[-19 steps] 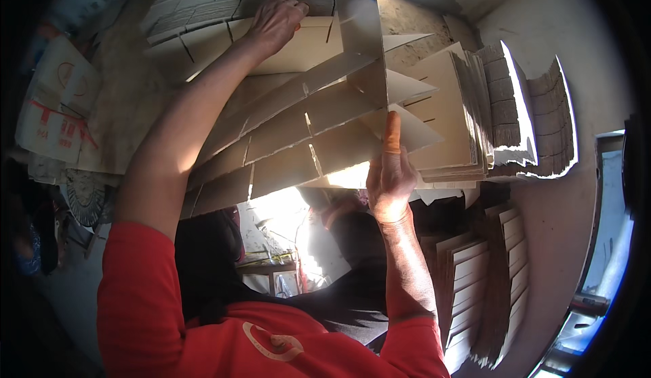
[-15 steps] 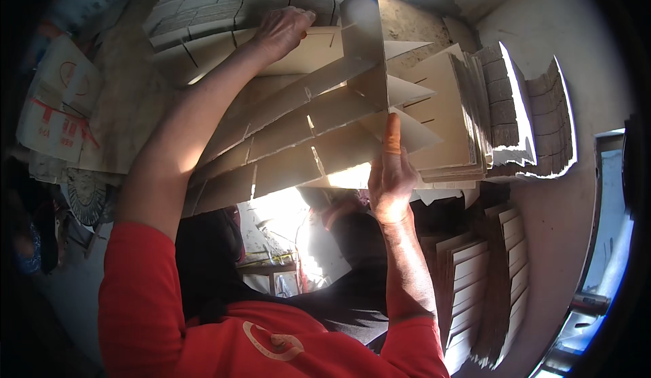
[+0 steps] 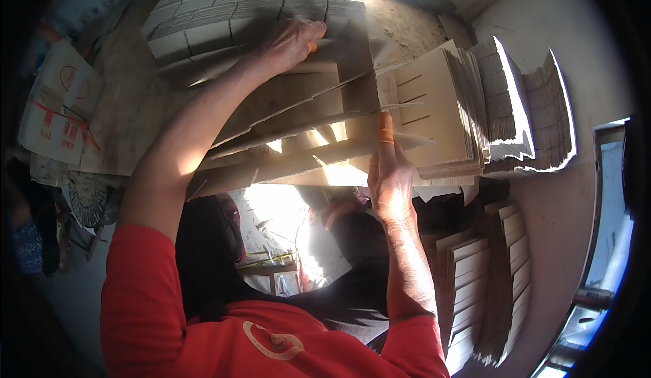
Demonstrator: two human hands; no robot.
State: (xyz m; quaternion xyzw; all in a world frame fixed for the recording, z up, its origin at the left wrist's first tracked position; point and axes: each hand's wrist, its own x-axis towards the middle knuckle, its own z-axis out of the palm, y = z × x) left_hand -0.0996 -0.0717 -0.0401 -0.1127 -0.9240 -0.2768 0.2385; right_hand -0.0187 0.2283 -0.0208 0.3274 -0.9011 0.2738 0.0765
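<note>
A partition of interlocking slotted cardboard strips (image 3: 274, 163) is held tilted in front of me, several long strips fanning out to the left. A cross strip (image 3: 357, 59) runs through them near their right ends. At the far side my left hand (image 3: 293, 44) is closed, its fingers bent on the farthest strip beside the cross strip. My right hand (image 3: 392, 178) is closed on the near end of the cross strip; an orange finger cover shows on one upright finger. Its other fingers are partly hidden. Parts of the cardboard are blurred.
Stacked slotted cardboard (image 3: 251, 15) lies at the back left. More slotted sheets (image 3: 434, 100) are piled on the right, with upright bundles (image 3: 498, 100) against the wall. Further bundles (image 3: 468, 290) stand lower right. A white carton with red print (image 3: 57, 117) sits at left.
The cardboard partition has come down and flatter, its cross strip dropping from its raised position. My left hand has moved slightly nearer and to the right; my right hand has barely moved.
</note>
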